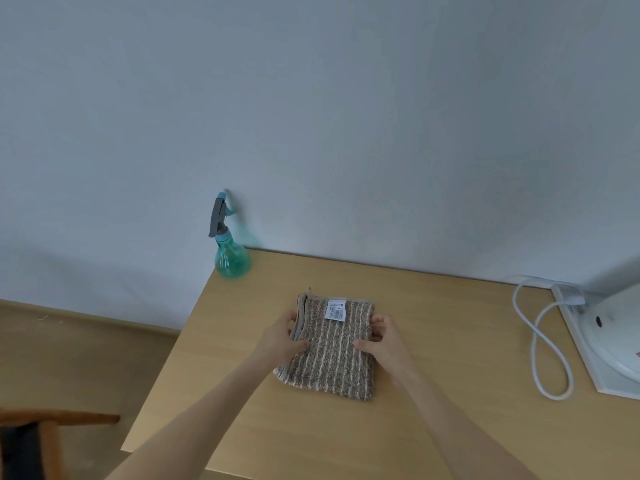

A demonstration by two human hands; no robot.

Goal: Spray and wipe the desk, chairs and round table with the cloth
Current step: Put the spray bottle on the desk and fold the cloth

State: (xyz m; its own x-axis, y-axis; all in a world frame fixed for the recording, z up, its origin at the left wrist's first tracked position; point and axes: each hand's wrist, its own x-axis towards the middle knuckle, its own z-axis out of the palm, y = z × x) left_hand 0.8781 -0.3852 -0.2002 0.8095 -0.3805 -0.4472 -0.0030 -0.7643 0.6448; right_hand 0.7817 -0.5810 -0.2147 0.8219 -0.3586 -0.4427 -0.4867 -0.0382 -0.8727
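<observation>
— Item one, nearest us: two bare forearms, reaching in from six o'clock across the desk [433, 427]. What are we logging at their ends?

— Left hand [282, 337], sitting at the nine o'clock edge of the cloth [332, 351]; we are seeing its thumb lying on top and its fingers curling round the folded edge, so it is gripping the cloth. Right hand [382, 341], at the three o'clock edge, thumb on top and fingers wrapping the side, likewise gripping.

— Item two, the cloth itself?

— Brown with pale stripes, folded, lying flat on the desk between the two hands; a white label [336, 310] is showing near its twelve o'clock edge.

— Item three?

— Spray bottle [230, 247], teal with a grey trigger, standing upright at the desk's far corner, at eleven o'clock from the cloth and well apart from both hands, close against the wall [311, 116].

— Remaining entries?

— White cable [540, 348], looping at three o'clock of the cloth; white appliance [609, 341] beside it at the frame's edge, which we are not identifying. Wooden chair part [52, 424] at eight o'clock, low in the corner.
</observation>
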